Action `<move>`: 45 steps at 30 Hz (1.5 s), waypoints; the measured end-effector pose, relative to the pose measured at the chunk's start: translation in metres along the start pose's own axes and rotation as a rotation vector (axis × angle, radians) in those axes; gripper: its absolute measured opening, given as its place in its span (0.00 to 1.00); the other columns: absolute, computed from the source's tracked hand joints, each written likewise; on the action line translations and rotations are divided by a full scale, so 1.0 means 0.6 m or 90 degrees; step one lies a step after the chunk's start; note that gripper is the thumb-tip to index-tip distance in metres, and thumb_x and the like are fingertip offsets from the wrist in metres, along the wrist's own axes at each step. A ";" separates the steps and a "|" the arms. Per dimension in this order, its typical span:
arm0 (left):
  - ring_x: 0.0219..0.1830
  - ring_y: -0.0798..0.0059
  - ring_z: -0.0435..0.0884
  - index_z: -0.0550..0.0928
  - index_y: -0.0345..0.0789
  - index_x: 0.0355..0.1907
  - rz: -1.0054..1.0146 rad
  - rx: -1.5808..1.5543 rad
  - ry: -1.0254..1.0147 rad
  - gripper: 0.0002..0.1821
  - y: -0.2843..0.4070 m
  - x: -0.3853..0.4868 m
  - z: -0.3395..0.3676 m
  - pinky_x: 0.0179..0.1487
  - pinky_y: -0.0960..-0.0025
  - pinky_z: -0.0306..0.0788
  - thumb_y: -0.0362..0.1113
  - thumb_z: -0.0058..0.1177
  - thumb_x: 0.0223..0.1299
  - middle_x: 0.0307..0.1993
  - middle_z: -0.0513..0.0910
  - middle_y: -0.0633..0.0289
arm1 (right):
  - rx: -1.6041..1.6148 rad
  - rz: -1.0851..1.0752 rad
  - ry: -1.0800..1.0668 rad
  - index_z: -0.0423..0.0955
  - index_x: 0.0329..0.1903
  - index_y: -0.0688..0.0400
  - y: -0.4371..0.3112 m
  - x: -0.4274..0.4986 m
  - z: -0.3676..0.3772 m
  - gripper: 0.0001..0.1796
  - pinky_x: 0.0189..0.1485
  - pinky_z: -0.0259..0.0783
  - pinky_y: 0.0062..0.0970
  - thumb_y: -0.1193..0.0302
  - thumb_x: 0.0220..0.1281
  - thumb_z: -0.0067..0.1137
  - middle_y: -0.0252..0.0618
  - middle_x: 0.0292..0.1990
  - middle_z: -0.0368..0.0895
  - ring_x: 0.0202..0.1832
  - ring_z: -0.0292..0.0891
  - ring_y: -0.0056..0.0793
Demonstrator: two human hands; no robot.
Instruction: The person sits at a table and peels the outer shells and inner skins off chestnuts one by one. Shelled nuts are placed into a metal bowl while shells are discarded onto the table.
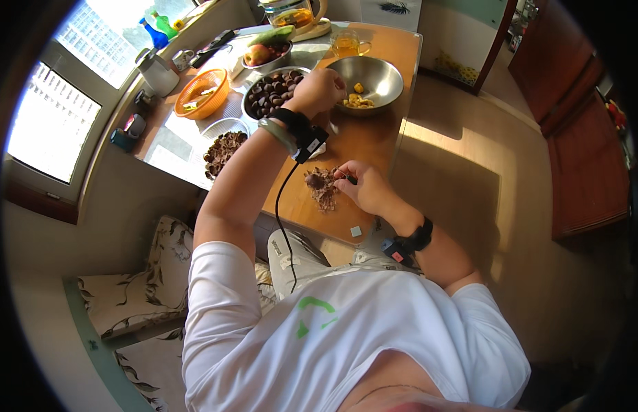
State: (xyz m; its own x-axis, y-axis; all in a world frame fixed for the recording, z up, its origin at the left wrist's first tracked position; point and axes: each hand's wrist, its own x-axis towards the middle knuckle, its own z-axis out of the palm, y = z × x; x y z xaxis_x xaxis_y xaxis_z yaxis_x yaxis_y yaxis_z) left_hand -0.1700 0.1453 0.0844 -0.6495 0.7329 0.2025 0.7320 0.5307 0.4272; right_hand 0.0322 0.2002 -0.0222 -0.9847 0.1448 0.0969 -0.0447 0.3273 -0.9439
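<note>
My left hand (319,91) is raised over the table (368,141), between a bowl of brown chestnuts (274,92) and a wide stainless steel bowl (385,82). Its fingers are curled, and whether anything is between them is hidden. Several peeled yellow chestnut kernels (359,102) lie in the steel bowl. Lower down, near the table's right edge, my right hand (368,188) grips a small dark-handled tool (351,179) with a thin metal end. That end is beside a heap of broken shells (324,198), where a brown chestnut (314,181) rests.
Left of my left forearm stand a mesh colander (221,125) of shells and an orange plastic basket (225,85). Farther back are a fruit bowl (270,65), a glass mug (345,45) of amber liquid and a glass kettle (293,18). A black cable (278,206) hangs from my left wrist.
</note>
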 end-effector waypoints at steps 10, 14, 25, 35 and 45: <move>0.42 0.58 0.83 0.85 0.41 0.37 -0.014 0.237 -0.054 0.13 0.027 0.005 -0.002 0.46 0.59 0.74 0.45 0.52 0.56 0.36 0.85 0.58 | 0.092 -0.044 0.008 0.76 0.42 0.62 -0.008 -0.007 0.000 0.07 0.39 0.69 0.19 0.74 0.63 0.58 0.32 0.31 0.79 0.33 0.70 0.16; 0.51 0.52 0.80 0.84 0.41 0.42 0.048 0.265 -0.209 0.18 0.024 0.017 0.008 0.54 0.45 0.68 0.45 0.41 0.62 0.45 0.83 0.55 | 0.023 -0.040 0.021 0.76 0.41 0.62 -0.014 -0.006 0.000 0.07 0.37 0.70 0.20 0.73 0.63 0.58 0.34 0.30 0.79 0.32 0.71 0.17; 0.42 0.61 0.83 0.82 0.35 0.45 0.098 0.209 -0.041 0.14 -0.037 0.030 -0.003 0.46 0.60 0.73 0.38 0.49 0.61 0.40 0.85 0.57 | 0.050 -0.049 0.049 0.76 0.39 0.62 -0.008 -0.009 0.007 0.06 0.34 0.68 0.23 0.72 0.63 0.59 0.34 0.28 0.78 0.29 0.68 0.18; 0.26 0.73 0.82 0.85 0.33 0.35 -0.238 0.075 -0.037 0.14 -0.134 -0.030 -0.171 0.35 0.72 0.76 0.41 0.51 0.61 0.25 0.84 0.57 | -0.043 -0.077 0.065 0.78 0.29 0.63 -0.019 -0.011 0.004 0.12 0.27 0.66 0.30 0.65 0.56 0.63 0.44 0.21 0.76 0.21 0.70 0.30; 0.48 0.56 0.82 0.82 0.35 0.49 -0.117 0.214 0.002 0.20 -0.231 -0.042 -0.161 0.52 0.62 0.74 0.24 0.49 0.51 0.44 0.83 0.49 | -0.001 -0.091 0.075 0.78 0.30 0.62 -0.023 -0.019 0.002 0.09 0.29 0.67 0.27 0.68 0.57 0.62 0.43 0.23 0.79 0.23 0.72 0.28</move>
State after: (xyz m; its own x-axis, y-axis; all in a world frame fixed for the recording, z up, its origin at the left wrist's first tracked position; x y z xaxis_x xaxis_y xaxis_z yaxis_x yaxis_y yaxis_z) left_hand -0.2750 0.0124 0.1051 -0.7768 0.6111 0.1520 0.6291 0.7638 0.1444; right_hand 0.0438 0.1929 -0.0103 -0.9418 0.2051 0.2662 -0.1821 0.3543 -0.9172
